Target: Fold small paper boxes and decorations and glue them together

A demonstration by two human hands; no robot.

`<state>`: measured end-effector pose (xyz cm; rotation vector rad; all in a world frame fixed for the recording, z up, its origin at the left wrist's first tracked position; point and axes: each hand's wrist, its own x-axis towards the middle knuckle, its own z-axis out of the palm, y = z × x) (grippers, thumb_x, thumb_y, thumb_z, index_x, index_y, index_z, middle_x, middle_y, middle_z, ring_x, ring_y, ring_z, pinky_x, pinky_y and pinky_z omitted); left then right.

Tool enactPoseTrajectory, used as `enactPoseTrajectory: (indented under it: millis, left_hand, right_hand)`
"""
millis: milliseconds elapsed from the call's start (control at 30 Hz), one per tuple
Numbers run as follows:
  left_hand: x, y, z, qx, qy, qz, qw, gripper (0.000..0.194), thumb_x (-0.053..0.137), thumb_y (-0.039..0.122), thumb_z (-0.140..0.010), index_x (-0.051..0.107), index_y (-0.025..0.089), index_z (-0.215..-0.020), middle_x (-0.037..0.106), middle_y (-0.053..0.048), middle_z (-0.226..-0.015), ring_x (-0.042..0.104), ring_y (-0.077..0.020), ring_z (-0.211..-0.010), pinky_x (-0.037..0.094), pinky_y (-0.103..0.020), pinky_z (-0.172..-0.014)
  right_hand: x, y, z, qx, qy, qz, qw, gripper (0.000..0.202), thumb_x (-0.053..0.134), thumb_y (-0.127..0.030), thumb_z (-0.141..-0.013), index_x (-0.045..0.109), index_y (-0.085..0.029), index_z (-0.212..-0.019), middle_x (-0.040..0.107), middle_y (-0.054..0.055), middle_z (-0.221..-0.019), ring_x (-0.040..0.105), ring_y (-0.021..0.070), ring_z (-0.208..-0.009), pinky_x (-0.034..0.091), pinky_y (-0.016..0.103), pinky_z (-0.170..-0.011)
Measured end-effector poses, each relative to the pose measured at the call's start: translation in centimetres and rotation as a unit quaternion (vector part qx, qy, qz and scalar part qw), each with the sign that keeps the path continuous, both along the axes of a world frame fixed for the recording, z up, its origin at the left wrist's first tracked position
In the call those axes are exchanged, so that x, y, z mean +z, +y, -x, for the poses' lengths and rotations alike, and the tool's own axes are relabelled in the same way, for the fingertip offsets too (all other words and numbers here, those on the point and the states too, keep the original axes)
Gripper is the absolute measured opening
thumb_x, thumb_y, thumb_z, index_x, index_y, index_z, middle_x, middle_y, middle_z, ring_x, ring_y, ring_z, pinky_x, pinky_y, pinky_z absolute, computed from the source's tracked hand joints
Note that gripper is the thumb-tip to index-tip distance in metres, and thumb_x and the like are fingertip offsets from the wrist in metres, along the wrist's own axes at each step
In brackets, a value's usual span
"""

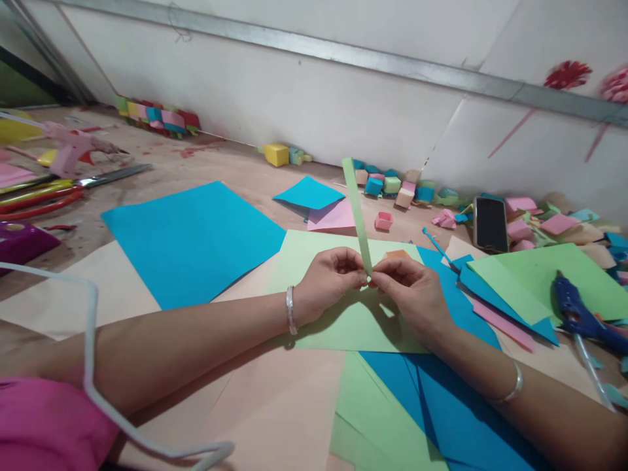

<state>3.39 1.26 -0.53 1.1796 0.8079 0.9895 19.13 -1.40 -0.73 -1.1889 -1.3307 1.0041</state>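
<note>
The left hand (338, 284) pinched the lower end of 1 narrow light green strip (357, 212) between thumb and fingers. The right hand (417, 297) pinched at the same end, its fingertips close against those of the left hand. The strip rose from between the 2 hands, its upper end leaning a little towards the left hand's side.

Under both hands lay a pale green sheet (314, 333), on top of blue and peach paper. Beyond the left hand and to its left, a large blue sheet (196, 242) lay flat. Straight ahead of the hands were a smaller blue sheet (309, 192) and a pink sheet (331, 216), partly overlapping, and to the right of these stood 1 small pink paper box (383, 221). Just past the right hand's fingers lay an orange piece (398, 254).

Farther out to the right of the right hand were a phone (490, 224), a heap of coloured paper pieces (559, 224) and a blue glue gun (576, 307). Far to the left of the left hand, scissors (112, 176) and a pink glue gun (69, 147) rested on the bench (235, 160).
</note>
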Motion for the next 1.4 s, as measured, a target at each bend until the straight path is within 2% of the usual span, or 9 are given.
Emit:
enactPoseTrajectory:
  millis: [167,333,533,667,800,933,1067,1233,1400]
  left_hand:
    - [0.15,-0.21,-0.10,0.015,0.029,-0.004,0.999,0.010,0.070,0.012,-0.068,0.065,0.011,-0.076,0.065,-0.003,-0.072,0.060,-0.0124,-0.068,0.049,-0.026,-0.065]
    - [0.16,-0.35,-0.02,0.023,0.046,-0.016,0.999,0.012,0.072,0.015,-0.068,0.068,0.010,-0.078,0.068,-0.006,-0.076,0.062,-0.0148,-0.070,0.050,-0.028,-0.066]
    - [-0.21,-0.08,0.00,0.012,0.011,-0.030,0.999,0.021,0.075,0.014,-0.064,0.063,0.011,-0.081,0.064,-0.002,-0.073,0.059,-0.0118,-0.066,0.050,-0.026,-0.063]
    - [-0.11,0.04,0.14,0.014,0.026,-0.040,0.999,0.020,0.076,0.012,-0.064,0.061,0.012,-0.078,0.062,-0.001,-0.071,0.059,-0.0110,-0.065,0.049,-0.025,-0.063]
    - [0.16,-0.03,0.21,-0.003,0.036,-0.022,0.999,0.013,0.073,0.013,-0.066,0.063,0.011,-0.075,0.062,-0.001,-0.069,0.058,-0.0108,-0.063,0.049,-0.024,-0.062]
    - [0.16,-0.02,0.22,-0.015,0.047,-0.049,0.998,0.006,0.069,0.010,-0.068,0.065,0.011,-0.072,0.062,-0.001,-0.068,0.056,-0.0094,-0.062,0.047,-0.021,-0.060]
    - [0.00,0.05,0.19,-0.040,0.027,-0.058,0.997,0.007,0.066,0.008,-0.068,0.065,0.013,-0.073,0.061,0.000,-0.066,0.056,-0.0090,-0.060,0.047,-0.021,-0.058]
    - [0.15,0.03,0.16,-0.043,0.024,-0.051,0.998,0.010,0.061,0.006,-0.067,0.066,0.013,-0.070,0.061,0.001,-0.063,0.055,-0.0089,-0.056,0.046,-0.022,-0.056]
    - [0.68,-0.11,0.34,-0.036,0.032,-0.020,0.999,0.006,0.062,0.012,-0.070,0.067,0.012,-0.073,0.060,0.000,-0.062,0.055,-0.0090,-0.057,0.047,-0.021,-0.057]
  right_hand:
    - [-0.32,0.07,-0.20,0.008,-0.006,0.002,1.000,0.011,0.072,-0.025,-0.073,0.066,-0.019,-0.081,0.067,0.001,-0.075,0.064,0.0146,-0.067,0.052,0.028,-0.062]
    - [-0.33,-0.19,-0.15,-0.013,-0.032,0.012,0.999,0.015,0.073,-0.029,-0.072,0.068,-0.019,-0.082,0.069,0.002,-0.073,0.064,0.0153,-0.065,0.051,0.027,-0.059]
    - [-0.46,-0.15,0.04,-0.014,-0.045,0.017,0.999,0.010,0.070,-0.027,-0.073,0.066,-0.018,-0.077,0.066,0.001,-0.070,0.060,0.0132,-0.062,0.048,0.025,-0.056]
    - [-0.61,-0.10,0.05,0.000,-0.021,0.019,1.000,0.010,0.069,-0.025,-0.072,0.063,-0.019,-0.077,0.062,-0.001,-0.069,0.056,0.0117,-0.061,0.045,0.023,-0.055]
    - [-0.54,-0.12,0.06,0.002,0.006,0.035,0.999,0.007,0.068,-0.023,-0.071,0.063,-0.020,-0.074,0.058,-0.003,-0.064,0.052,0.0105,-0.057,0.041,0.023,-0.051]
    - [-0.37,-0.05,0.07,0.002,0.026,0.058,0.998,0.005,0.067,-0.019,-0.067,0.062,-0.022,-0.068,0.054,-0.004,-0.059,0.048,0.0109,-0.052,0.039,0.024,-0.047]
    - [-0.08,0.04,-0.07,0.006,0.012,0.066,0.998,0.004,0.065,-0.020,-0.066,0.062,-0.021,-0.066,0.053,-0.003,-0.056,0.045,0.0101,-0.050,0.035,0.023,-0.044]
    - [0.05,0.01,-0.37,0.009,-0.063,0.011,0.998,0.003,0.063,-0.018,-0.068,0.064,-0.020,-0.069,0.059,-0.002,-0.065,0.051,0.0121,-0.058,0.041,0.024,-0.051]
    - [-0.37,0.09,-0.54,0.010,-0.095,-0.043,0.994,0.008,0.060,-0.015,-0.070,0.065,-0.021,-0.074,0.063,-0.001,-0.072,0.056,0.0144,-0.066,0.044,0.027,-0.059]
